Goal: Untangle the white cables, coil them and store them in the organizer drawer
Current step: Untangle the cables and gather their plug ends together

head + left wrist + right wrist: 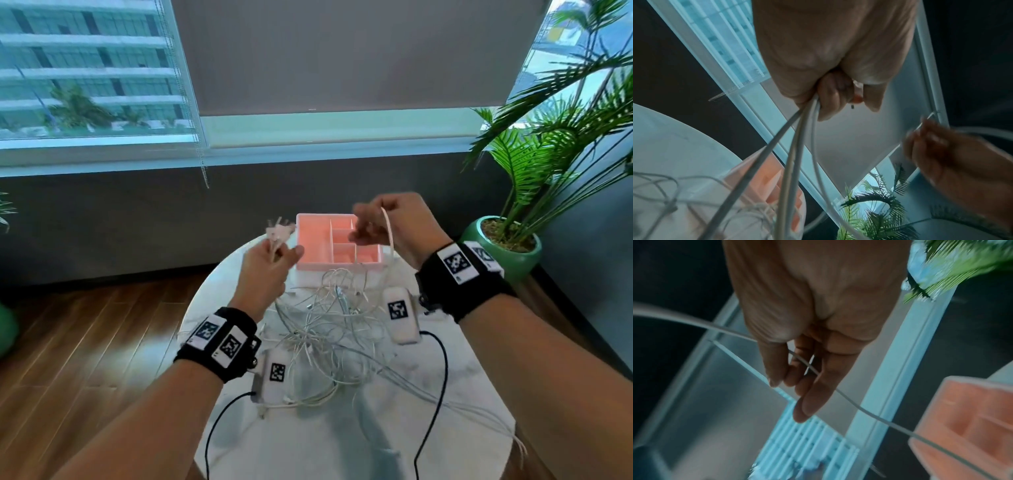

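Observation:
A tangle of white cables [334, 330] lies on the round white table [342, 442]. Behind it stands the pink organizer drawer [315, 236], open on top with several compartments. My left hand [284, 255] is raised left of the drawer and grips a bundle of cable ends; their plugs [279, 230] stick up above the fist. In the left wrist view three strands [797, 146] hang from that fist [838, 100]. My right hand [363, 229] hovers over the drawer and holds a single white cable [388, 236], which runs between thumb and fingers [807, 366].
A potted palm [507, 246] in a green pot stands right of the table. White marker boxes [400, 315] with black leads hang below both wrists over the table. Wood floor lies to the left, a dark wall and window behind.

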